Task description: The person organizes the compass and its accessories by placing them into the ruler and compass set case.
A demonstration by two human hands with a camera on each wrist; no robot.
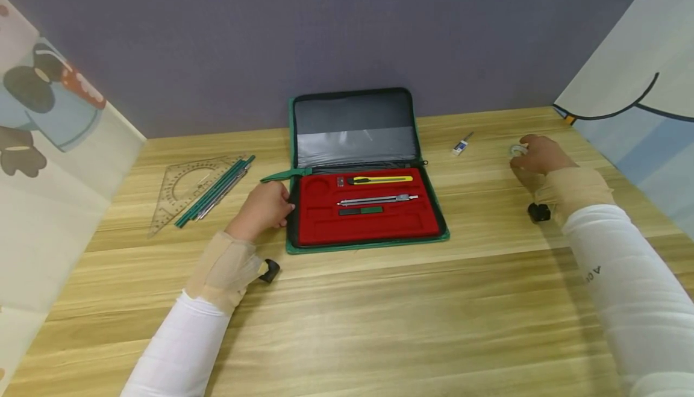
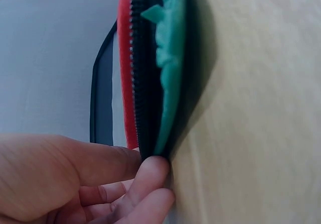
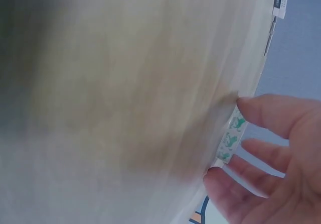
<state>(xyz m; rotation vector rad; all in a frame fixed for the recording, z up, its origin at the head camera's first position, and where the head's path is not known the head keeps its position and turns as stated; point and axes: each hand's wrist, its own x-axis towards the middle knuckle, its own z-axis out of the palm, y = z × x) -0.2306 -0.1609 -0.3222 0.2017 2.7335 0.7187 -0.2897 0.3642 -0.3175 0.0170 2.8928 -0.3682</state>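
Observation:
A green zip case (image 1: 355, 249) lies unfolded, with a red recessed tray (image 1: 325, 228) in its near half. My left hand (image 1: 265, 209) pinches the case's left edge between thumb and fingers; the zip teeth (image 2: 134, 78) show close up in the left wrist view. In the tray lie a yellow utility knife (image 1: 382, 179), a metal compass (image 1: 379, 200) and a small dark-and-green bar (image 1: 360, 210). Far to the right, my right hand (image 1: 544, 156) holds a small roll of tape (image 1: 518, 150) between thumb and fingers. Green figures are printed on the tape roll (image 3: 231, 138).
Left of the case lie a clear set square (image 1: 165, 198), green pencils (image 1: 208, 198) and a thin silvery pen (image 1: 225, 191). A small white-and-blue piece (image 1: 459, 147) lies between case and right hand. A grey panel (image 1: 347, 29) closes off the table's back.

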